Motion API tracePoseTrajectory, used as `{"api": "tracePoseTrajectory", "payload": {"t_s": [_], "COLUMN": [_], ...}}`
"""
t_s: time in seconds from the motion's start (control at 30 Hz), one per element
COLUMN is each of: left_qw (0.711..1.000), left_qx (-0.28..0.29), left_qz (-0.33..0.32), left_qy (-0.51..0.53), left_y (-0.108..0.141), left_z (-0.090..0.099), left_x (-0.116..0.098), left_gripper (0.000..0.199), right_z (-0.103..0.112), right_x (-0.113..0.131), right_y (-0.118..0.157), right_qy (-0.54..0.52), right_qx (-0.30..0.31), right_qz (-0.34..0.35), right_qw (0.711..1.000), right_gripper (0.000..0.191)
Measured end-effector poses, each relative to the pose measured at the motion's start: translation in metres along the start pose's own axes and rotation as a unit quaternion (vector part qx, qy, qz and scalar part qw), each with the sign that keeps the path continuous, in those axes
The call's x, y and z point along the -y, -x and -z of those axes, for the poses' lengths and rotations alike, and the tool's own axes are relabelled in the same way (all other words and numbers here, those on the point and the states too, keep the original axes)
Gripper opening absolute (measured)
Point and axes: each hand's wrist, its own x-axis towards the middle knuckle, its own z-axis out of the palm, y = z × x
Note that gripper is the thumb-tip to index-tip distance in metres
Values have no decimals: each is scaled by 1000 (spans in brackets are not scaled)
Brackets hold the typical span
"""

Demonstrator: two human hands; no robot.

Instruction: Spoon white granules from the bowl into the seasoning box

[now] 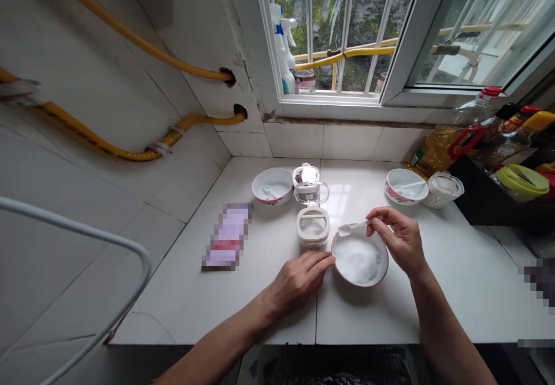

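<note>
A bowl of white granules [359, 261] stands on the white tiled counter. Over its far rim my right hand [399, 237] pinches the handle of a small white spoon [346, 230], whose scoop is near the rim's left side. My left hand [301, 275] lies low at the bowl's left, fingertips against the rim, fingers together. Just beyond that hand is a clear container [313, 227] with a cream rim, white contents inside and its lid swung up. Behind it stands a second clear container [306, 177].
A bowl [273, 186] with something white in it stands at the back left, near a pixelated purple packet [228, 237]. At the back right are another bowl [406, 187], a lidded jar [443, 189], an oil bottle [437, 145] and a black rack [477, 194].
</note>
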Motion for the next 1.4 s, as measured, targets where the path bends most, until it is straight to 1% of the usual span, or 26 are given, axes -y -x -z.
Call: {"api": "tracePoseTrajectory", "payload": {"t_s": [0.1, 0.23, 0.33, 0.47, 0.63, 0.7, 0.87, 1.2, 1.4], "left_qw": [1000, 1000, 1000, 1000, 1000, 1000, 1000, 1000, 1000], "left_qx": [2, -2, -2, 6, 16, 13, 10, 10, 13], "left_qz": [3, -1, -1, 3, 11, 10, 6, 5, 11], "left_qy": [0, 3, 2, 4, 4, 6, 7, 9, 10], "left_y": [1, 0, -1, 0, 2, 2, 1, 1, 1], "left_z": [0, 1, 2, 2, 2, 1, 2, 2, 3], "left_x": [0, 0, 0, 0, 0, 0, 0, 0, -1], "left_gripper": [32, 32, 31, 32, 34, 34, 31, 32, 34], "right_z": [6, 9, 9, 5, -4, -5, 1, 1, 2], "right_x": [-1, 0, -1, -1, 0, 1, 1, -2, -3], "right_y": [-3, -5, -4, -1, 1, 0, -2, -2, -3], "right_qy": [27, 53, 76, 121, 159, 156, 140, 161, 175], "right_qx": [32, 122, 152, 157, 187, 184, 147, 145, 135], "right_qz": [-24, -73, -87, -74, -27, -17, -38, -57, -51], "right_qw": [999, 988, 982, 977, 969, 970, 978, 975, 974], "right_gripper": [13, 17, 18, 19, 21, 21, 21, 21, 22]}}
